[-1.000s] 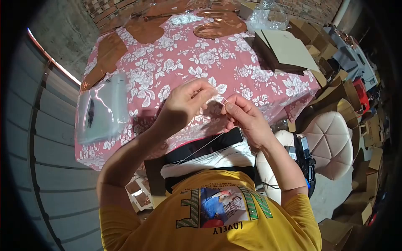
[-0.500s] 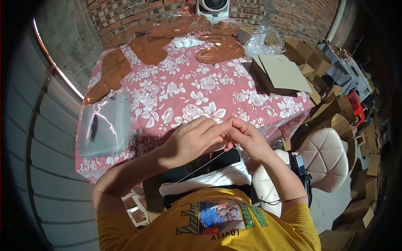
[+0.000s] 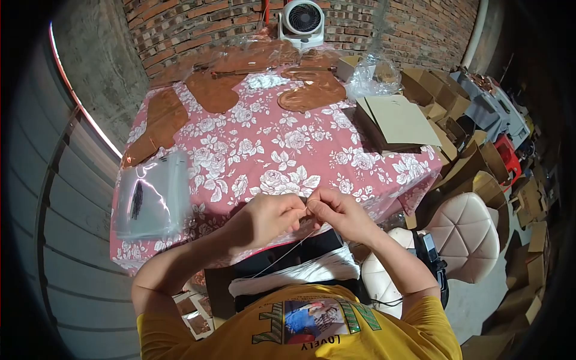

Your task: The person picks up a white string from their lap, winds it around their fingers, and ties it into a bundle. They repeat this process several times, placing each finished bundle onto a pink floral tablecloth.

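Head view. Your left hand and your right hand meet just in front of the near edge of the table, which is under a pink cloth with white flowers. Left: thumb and index pressed together at the tips, pinching a thin pale thread; other fingers curled. Right: thumb and index also pinch the thread, other fingers bent beneath. Fingertips of the two hands nearly touch; whether they make contact, cannot tell. The thread slants down from your hands towards the left part of a thick bundle of loose white strands, which lies across your lap, above the yellow printed shirt.

On the table, left near corner: a stack of clear plastic bags with a dark marking. Behind it, a brown boot-shaped flat piece; farther back, a second brown flat piece and, right of centre, a glossy brown rounded piece. A small white heap sits between those last two. Right side: a stack of beige card sheets, with crumpled clear plastic behind. A white fan with dark grille stands upright at the far edge. Right of you, beside the table: a cream quilted chair.
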